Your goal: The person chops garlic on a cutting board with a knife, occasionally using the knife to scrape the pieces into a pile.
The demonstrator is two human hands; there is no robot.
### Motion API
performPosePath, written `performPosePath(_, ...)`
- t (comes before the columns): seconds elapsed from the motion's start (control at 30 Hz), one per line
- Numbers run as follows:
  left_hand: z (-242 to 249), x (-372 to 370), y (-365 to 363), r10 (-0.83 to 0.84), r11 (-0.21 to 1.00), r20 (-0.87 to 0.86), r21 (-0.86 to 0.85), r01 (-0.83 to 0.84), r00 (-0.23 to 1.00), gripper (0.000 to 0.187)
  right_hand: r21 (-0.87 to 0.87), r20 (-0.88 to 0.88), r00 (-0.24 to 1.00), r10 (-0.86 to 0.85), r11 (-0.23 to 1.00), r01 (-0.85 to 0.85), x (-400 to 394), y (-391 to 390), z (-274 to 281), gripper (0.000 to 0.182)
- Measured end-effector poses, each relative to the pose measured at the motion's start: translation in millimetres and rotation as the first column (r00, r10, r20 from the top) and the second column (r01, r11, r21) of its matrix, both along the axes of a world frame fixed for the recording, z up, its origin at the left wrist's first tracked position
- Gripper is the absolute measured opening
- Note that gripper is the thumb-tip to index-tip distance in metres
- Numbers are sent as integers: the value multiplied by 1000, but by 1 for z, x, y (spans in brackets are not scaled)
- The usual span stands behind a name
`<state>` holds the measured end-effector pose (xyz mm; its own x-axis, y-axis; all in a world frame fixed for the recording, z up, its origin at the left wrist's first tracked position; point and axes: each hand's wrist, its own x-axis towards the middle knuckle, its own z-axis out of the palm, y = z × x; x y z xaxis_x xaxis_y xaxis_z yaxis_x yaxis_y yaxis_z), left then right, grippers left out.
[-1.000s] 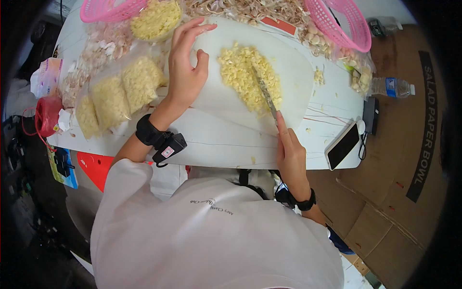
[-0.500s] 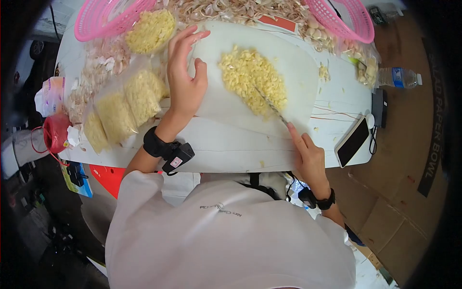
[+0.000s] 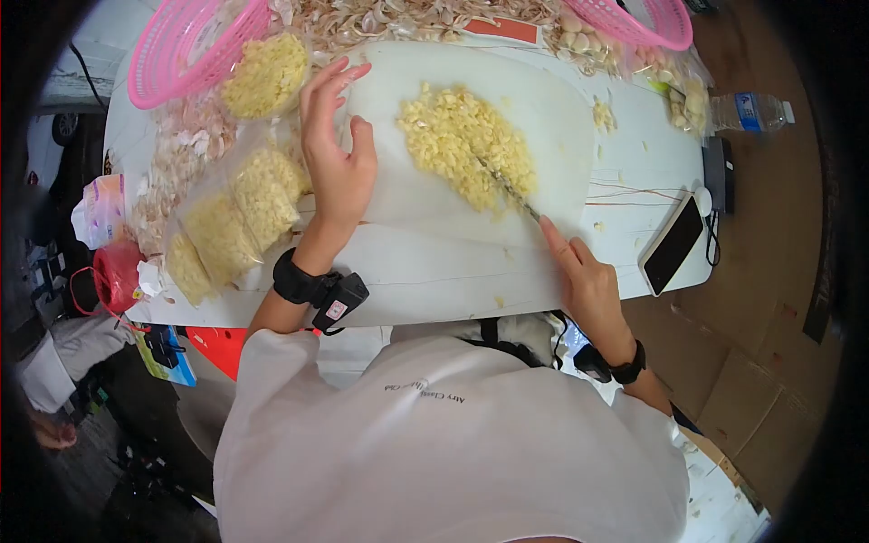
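A heap of chopped garlic (image 3: 453,136) lies on the white cutting board (image 3: 554,109). My right hand (image 3: 587,285) is closed round the handle of a knife (image 3: 512,192). Its narrow blade, seen nearly edge-on, reaches into the lower right part of the heap, with bits of garlic stuck along it. My left hand (image 3: 339,172) is at the board's left edge, fingers stretched and thumb apart, holding nothing. Clear bags of chopped garlic (image 3: 219,237) lie just left of that wrist. A rounder bag of garlic (image 3: 267,77) sits above them.
Pink baskets (image 3: 145,68) stand at the far corners, with garlic skins (image 3: 407,16) between them. To the right are a bagged lot of cloves (image 3: 690,110), a water bottle (image 3: 751,112) and a phone (image 3: 672,246). Red twine (image 3: 118,276) sits at the left table edge.
The head view has shifted and turned a little. The knife blade is still in the garlic, and my left hand stays open at the board's edge. Part of another person shows at lower left.
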<state>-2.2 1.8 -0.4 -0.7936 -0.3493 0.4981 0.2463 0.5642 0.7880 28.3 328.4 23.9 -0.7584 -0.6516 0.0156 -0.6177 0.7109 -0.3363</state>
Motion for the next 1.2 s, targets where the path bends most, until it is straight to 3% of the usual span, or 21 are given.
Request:
performPosePath(0.23,2,1,2,12,1000,-33,10,-12,999,50,-155,47,996,-76,985,82,6,3,-5,85)
performPosePath(0.33,3,2,1,3,1000,30,-14,-2,1000,50,-164,12,999,-52,985,53,8,1,-3,86)
performPosePath(0.47,0,1,0,0,1000,25,5,0,1000,50,-133,39,998,-39,990,44,9,2,-4,86)
performPosePath(0.77,0,0,2,7,1000,-15,6,-7,1000,49,26,-77,997,-25,999,27,13,-7,-8,80)
performPosePath(0.87,0,0,2,5,1000,-19,-6,-5,1000,49,14,-85,996,-25,1000,26,11,-5,-11,80)
performPosePath(1.03,3,1,4,5,1000,-11,-17,-5,1000,49,-149,-24,999,-38,988,34,8,6,-15,85)
performPosePath(1.2,2,1,3,-3,1000,-21,1,3,1000,49,-145,-50,998,-41,989,33,10,3,-14,86)
